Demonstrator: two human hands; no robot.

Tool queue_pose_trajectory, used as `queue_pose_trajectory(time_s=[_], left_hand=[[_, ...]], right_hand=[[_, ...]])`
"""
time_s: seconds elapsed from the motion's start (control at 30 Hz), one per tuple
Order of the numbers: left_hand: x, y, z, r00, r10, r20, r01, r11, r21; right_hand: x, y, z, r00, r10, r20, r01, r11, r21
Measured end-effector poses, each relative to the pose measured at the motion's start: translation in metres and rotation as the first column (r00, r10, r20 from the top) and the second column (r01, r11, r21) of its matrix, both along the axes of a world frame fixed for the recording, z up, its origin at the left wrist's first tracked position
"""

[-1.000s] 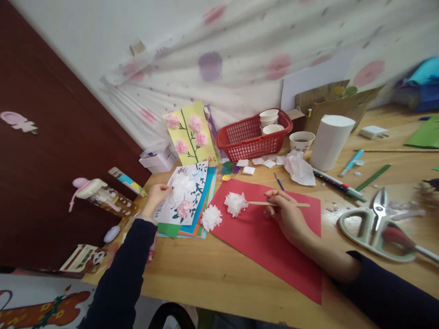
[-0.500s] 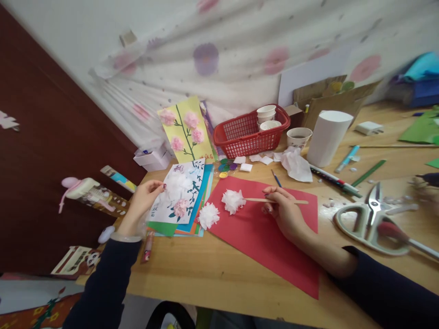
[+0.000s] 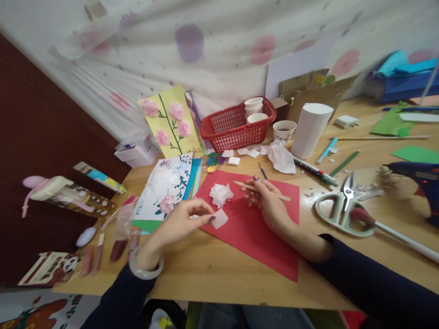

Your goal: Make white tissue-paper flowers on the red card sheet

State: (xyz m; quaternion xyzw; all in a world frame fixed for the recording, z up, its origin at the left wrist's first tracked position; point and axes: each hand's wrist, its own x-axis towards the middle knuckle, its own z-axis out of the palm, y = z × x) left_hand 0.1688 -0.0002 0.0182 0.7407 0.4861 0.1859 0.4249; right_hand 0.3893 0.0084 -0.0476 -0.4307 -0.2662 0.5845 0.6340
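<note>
Between the thumb and fingertips of my left hand is a small white tissue-paper square, held over the edge of the red paper. My right hand grips a thin wooden stick whose pointed end aims left. A fluffy white tissue flower rests on the red paper, just left of the stick's tip. Most of a second white flower is hidden behind my left hand. Left of it lies a white sheet with painted leaves and pink flowers, on top of coloured papers.
Behind stand a yellow flower picture, a red basket with paper cups, and a white paper roll. Scissors and a blue glue gun lie right. A bottle lies at the left edge.
My left hand has moved right and down from the painted sheet to the red paper, with the tissue square now plainly visible. The stick's tip has come away from the flower.
</note>
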Motion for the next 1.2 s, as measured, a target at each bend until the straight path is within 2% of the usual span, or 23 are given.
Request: queue_pose_trajectory(time_s=[0.1,0.2,0.3,0.5,0.73,0.9,1.03,1.13,1.2], left_hand=[[0.031,0.007,-0.024,1.000,-0.011,0.016,0.011,1.000,0.012],[0.048,0.022,-0.038,0.999,0.035,0.011,-0.036,0.995,0.094],[0.052,0.037,-0.044,0.998,0.066,-0.009,-0.064,0.986,0.152],[0.048,0.046,-0.047,0.993,0.104,-0.048,-0.098,0.989,0.111],[0.050,0.050,-0.045,0.991,0.132,-0.003,-0.132,0.991,0.027],[0.054,0.049,-0.042,0.985,0.157,-0.071,-0.152,0.986,0.071],[0.058,0.050,-0.036,0.987,0.149,-0.057,-0.147,0.988,0.052],[0.051,0.045,-0.031,0.984,0.174,-0.043,-0.171,0.982,0.077],[0.039,0.036,-0.031,0.974,0.215,-0.075,-0.201,0.966,0.165]], right_hand=[[0.002,-0.002,-0.001,0.991,-0.098,0.091,0.097,0.995,0.019],[0.006,-0.005,-0.001,0.947,-0.197,0.253,0.190,0.980,0.052],[0.006,-0.006,-0.002,0.898,-0.192,0.396,0.153,0.980,0.128],[-0.002,-0.004,-0.009,0.818,-0.131,0.561,-0.005,0.972,0.235],[-0.003,-0.002,-0.015,0.796,-0.120,0.593,-0.015,0.976,0.219],[-0.004,0.000,-0.015,0.792,-0.111,0.600,-0.021,0.978,0.208],[-0.005,0.000,-0.012,0.778,-0.090,0.621,-0.058,0.975,0.214],[-0.005,-0.001,-0.012,0.753,-0.089,0.653,-0.069,0.975,0.212],[-0.005,-0.001,-0.012,0.743,-0.090,0.663,-0.066,0.976,0.206]])
